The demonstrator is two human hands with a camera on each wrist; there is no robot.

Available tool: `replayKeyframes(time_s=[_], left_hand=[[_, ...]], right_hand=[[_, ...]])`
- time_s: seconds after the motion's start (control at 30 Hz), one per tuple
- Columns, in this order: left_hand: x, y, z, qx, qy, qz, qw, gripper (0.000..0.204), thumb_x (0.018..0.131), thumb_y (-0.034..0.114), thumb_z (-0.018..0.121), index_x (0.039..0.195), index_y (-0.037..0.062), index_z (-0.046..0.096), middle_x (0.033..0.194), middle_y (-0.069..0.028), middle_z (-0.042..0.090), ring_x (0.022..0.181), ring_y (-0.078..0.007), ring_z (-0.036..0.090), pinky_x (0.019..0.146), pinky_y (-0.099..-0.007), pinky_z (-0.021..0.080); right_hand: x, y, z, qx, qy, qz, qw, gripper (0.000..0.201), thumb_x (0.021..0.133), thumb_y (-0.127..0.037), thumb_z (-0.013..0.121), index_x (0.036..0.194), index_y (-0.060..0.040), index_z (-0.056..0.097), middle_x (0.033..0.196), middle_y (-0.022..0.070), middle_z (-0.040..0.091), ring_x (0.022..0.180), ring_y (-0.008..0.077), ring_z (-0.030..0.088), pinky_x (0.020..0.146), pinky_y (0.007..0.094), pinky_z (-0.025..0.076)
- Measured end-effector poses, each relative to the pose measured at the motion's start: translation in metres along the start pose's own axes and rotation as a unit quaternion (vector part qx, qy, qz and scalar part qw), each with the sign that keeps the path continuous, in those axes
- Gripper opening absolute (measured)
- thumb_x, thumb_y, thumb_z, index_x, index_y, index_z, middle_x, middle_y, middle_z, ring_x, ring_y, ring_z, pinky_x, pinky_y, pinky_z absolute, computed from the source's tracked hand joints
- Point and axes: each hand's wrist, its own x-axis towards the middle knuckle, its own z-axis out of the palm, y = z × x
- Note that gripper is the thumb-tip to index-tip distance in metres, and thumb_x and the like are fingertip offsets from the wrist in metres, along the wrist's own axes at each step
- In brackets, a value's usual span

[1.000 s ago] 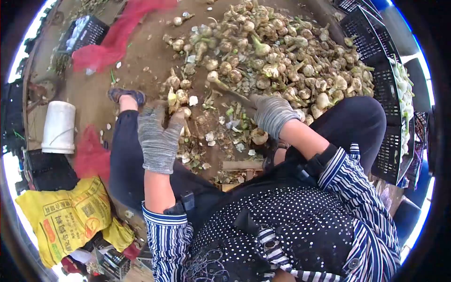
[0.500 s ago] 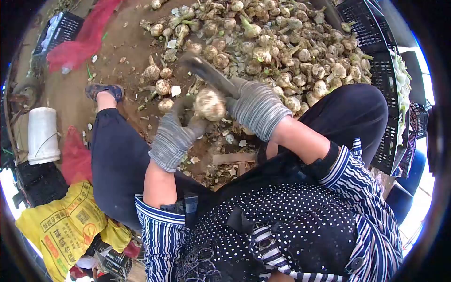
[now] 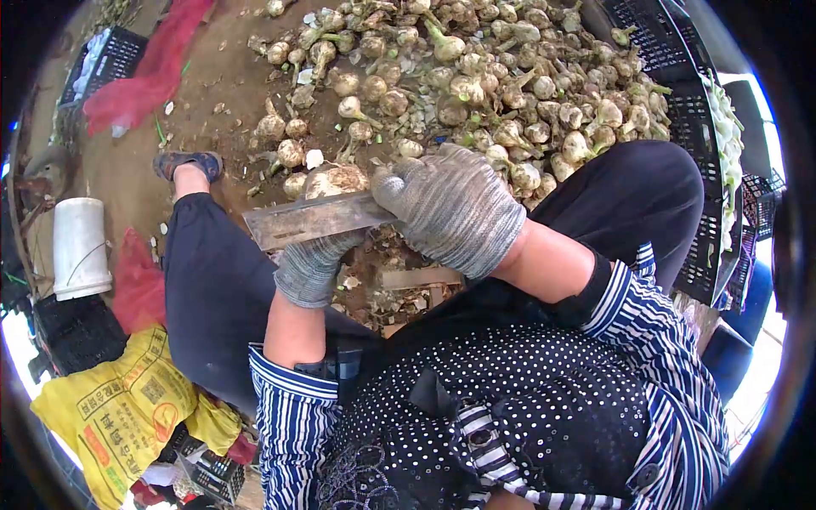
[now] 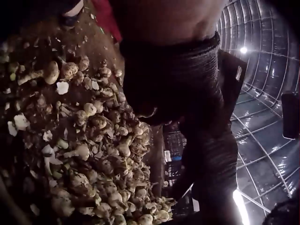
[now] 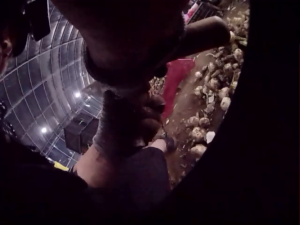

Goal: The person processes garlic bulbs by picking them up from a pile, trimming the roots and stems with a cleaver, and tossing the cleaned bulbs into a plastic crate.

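In the head view my gloved left hand (image 3: 310,268) holds a large dirt-streaked garlic bulb (image 3: 336,180) from below, its fingers mostly hidden behind the blade. My gloved right hand (image 3: 459,208) grips a knife with a broad, flat, worn blade (image 3: 314,219). That blade lies crosswise over the near side of the bulb, overlapping it in this view. The wooden handle (image 5: 206,35) juts out past the right hand in the right wrist view. In the left wrist view the left hand (image 4: 171,93) is dark, with the bulb out of sight.
A big heap of garlic bulbs (image 3: 518,102) spreads ahead and right, with loose bulbs (image 3: 270,127) nearer. Black crates (image 3: 697,161) line the right side. A white bucket (image 3: 79,246), red netting (image 3: 149,81) and a yellow sack (image 3: 119,408) lie left. My knees flank the work spot.
My left hand has picked up a garlic bulb from the ground and brought it in. The right hand has swung the knife left, from beside the heap to across the bulb. The head view has shifted.
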Motion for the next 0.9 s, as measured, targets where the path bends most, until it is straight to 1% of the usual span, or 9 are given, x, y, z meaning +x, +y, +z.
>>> replayKeyframes(time_s=[0.17, 0.27, 0.33, 0.4, 0.47, 0.53, 0.63, 0.8, 0.9], left_hand=[[0.012, -0.026, 0.017, -0.051, 0.085, 0.199, 0.975, 0.04, 0.075, 0.035, 0.071, 0.099, 0.0044, 0.061, 0.084, -0.0027, 0.061, 0.069, -0.0118, 0.056, 0.063, -0.0295, 0.048], [0.002, 0.013, 0.025, -0.084, -0.011, 0.217, 0.973, 0.041, 0.078, 0.03, 0.071, 0.107, 0.0028, 0.058, 0.092, -0.0045, 0.061, 0.073, -0.0122, 0.057, 0.064, -0.0281, 0.049], [-0.003, 0.018, 0.024, 0.155, 0.027, 0.14, 0.978, 0.026, 0.085, 0.02, 0.06, 0.107, 0.0057, 0.059, 0.1, -0.0047, 0.064, 0.089, -0.0192, 0.061, 0.085, -0.0322, 0.048], [-0.004, 0.032, 0.029, 0.27, 0.035, 0.234, 0.933, 0.022, 0.081, 0.013, 0.061, 0.102, 0.0053, 0.06, 0.098, -0.0054, 0.063, 0.087, -0.0206, 0.061, 0.086, -0.0331, 0.048], [-0.014, 0.054, 0.038, -0.034, -0.001, 0.154, 0.988, 0.019, 0.08, 0.014, 0.06, 0.097, 0.0072, 0.063, 0.094, -0.0066, 0.064, 0.091, -0.024, 0.06, 0.093, -0.0385, 0.043], [-0.024, 0.058, 0.028, -0.174, -0.01, 0.095, 0.98, 0.018, 0.079, 0.015, 0.059, 0.095, 0.0081, 0.064, 0.092, -0.0072, 0.064, 0.093, -0.0257, 0.059, 0.096, -0.0412, 0.041], [-0.002, 0.056, 0.01, 0.329, 0.05, 0.335, 0.881, 0.019, 0.075, 0.015, 0.062, 0.093, 0.0071, 0.063, 0.092, -0.007, 0.064, 0.094, -0.0247, 0.06, 0.096, -0.0428, 0.041], [0.02, 0.057, 0.046, 0.046, -0.022, -0.014, 0.999, 0.036, 0.073, 0.025, 0.066, 0.102, 0.0047, 0.06, 0.101, -0.001, 0.057, 0.094, -0.0126, 0.052, 0.08, -0.0298, 0.044], [0.095, -0.011, 0.045, 0.039, -0.105, 0.048, 0.993, 0.055, 0.07, 0.028, 0.072, 0.112, -0.0003, 0.051, 0.098, -0.0076, 0.058, 0.09, -0.0179, 0.055, 0.078, -0.0297, 0.046]], right_hand=[[-0.002, 0.007, 0.002, 0.005, 0.022, 0.016, 1.0, 0.015, 0.078, -0.017, 0.053, 0.089, -0.0071, 0.055, 0.078, 0.0087, 0.06, 0.074, 0.0256, 0.063, 0.064, 0.0382, 0.048], [-0.004, 0.021, 0.013, -0.004, 0.025, 0.06, 0.998, 0.038, 0.069, -0.02, 0.065, 0.104, -0.008, 0.053, 0.08, 0.0083, 0.059, 0.073, 0.0272, 0.06, 0.065, 0.0404, 0.045], [-0.007, 0.029, 0.01, 0.021, 0.017, 0.066, 0.997, 0.035, 0.07, -0.017, 0.064, 0.102, -0.0091, 0.053, 0.077, 0.0083, 0.059, 0.072, 0.0277, 0.06, 0.064, 0.0393, 0.045], [-0.011, 0.039, 0.02, 0.004, 0.056, 0.031, 0.998, 0.012, 0.082, -0.017, 0.051, 0.089, -0.0074, 0.055, 0.074, 0.01, 0.06, 0.068, 0.0275, 0.063, 0.062, 0.0388, 0.049], [-0.014, 0.06, 0.021, -0.009, 0.03, 0.066, 0.997, 0.013, 0.082, -0.018, 0.053, 0.088, -0.0068, 0.055, 0.074, 0.0119, 0.061, 0.067, 0.0289, 0.062, 0.06, 0.0406, 0.049], [-0.011, 0.083, 0.017, -0.033, -0.144, 0.302, 0.942, 0.015, 0.082, -0.021, 0.055, 0.088, -0.0069, 0.055, 0.075, 0.0142, 0.061, 0.067, 0.0305, 0.062, 0.06, 0.0415, 0.048], [-0.009, 0.059, 0.003, -0.01, 0.103, 0.283, 0.953, 0.018, 0.082, -0.025, 0.061, 0.087, -0.0084, 0.057, 0.075, 0.015, 0.063, 0.07, 0.0338, 0.061, 0.063, 0.0431, 0.048], [-0.01, 0.034, -0.017, 0.021, 0.16, 0.266, 0.951, 0.016, 0.081, -0.022, 0.063, 0.086, -0.0084, 0.058, 0.069, 0.0128, 0.061, 0.06, 0.0314, 0.06, 0.054, 0.0388, 0.047], [-0.007, 0.04, -0.027, 0.132, 0.172, 0.335, 0.917, 0.017, 0.08, -0.021, 0.06, 0.09, -0.0082, 0.059, 0.071, 0.0161, 0.061, 0.068, 0.0351, 0.06, 0.06, 0.0431, 0.047]])
